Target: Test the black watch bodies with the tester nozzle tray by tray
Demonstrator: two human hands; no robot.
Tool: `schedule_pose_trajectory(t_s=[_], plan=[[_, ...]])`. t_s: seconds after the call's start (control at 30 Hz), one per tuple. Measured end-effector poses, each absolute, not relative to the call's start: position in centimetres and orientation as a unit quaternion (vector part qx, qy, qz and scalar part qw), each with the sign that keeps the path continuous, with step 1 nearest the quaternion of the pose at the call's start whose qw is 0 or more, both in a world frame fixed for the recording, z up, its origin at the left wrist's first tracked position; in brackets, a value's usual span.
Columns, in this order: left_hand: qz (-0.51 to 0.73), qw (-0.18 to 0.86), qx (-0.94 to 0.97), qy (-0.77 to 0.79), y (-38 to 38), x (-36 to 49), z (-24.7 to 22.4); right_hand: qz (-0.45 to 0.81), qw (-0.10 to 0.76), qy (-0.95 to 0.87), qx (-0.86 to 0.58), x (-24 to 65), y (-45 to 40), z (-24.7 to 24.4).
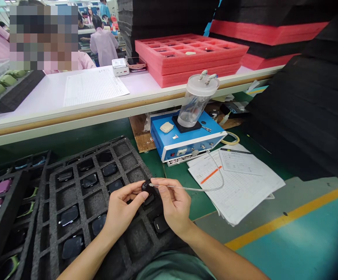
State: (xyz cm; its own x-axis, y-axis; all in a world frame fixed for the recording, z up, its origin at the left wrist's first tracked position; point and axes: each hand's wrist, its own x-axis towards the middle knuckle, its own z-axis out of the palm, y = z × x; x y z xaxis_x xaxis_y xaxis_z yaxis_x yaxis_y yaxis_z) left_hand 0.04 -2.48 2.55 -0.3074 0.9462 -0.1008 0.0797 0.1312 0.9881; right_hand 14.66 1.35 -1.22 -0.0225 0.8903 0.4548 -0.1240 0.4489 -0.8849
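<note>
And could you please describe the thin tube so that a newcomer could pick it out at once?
Find the blue box on the green bench. From its front panel, the thin tube loops over the papers to the right hand, which pinches it. It is clear, unlike the thicker yellow hose curled beside the box.

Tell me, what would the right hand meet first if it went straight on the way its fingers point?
Most likely the small dark piece in the left hand; the right hand looks very close to it, though actual contact is unclear.
</note>
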Motion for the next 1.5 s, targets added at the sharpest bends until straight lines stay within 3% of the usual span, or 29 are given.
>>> schedule_pose_trajectory(t_s=[1.5], plan=[[0.510,0.417,0.431,0.617,-2.43,-0.13,1.94,0.424,0.619,-0.578,-0.320,14.62,1.32,-1.54]])
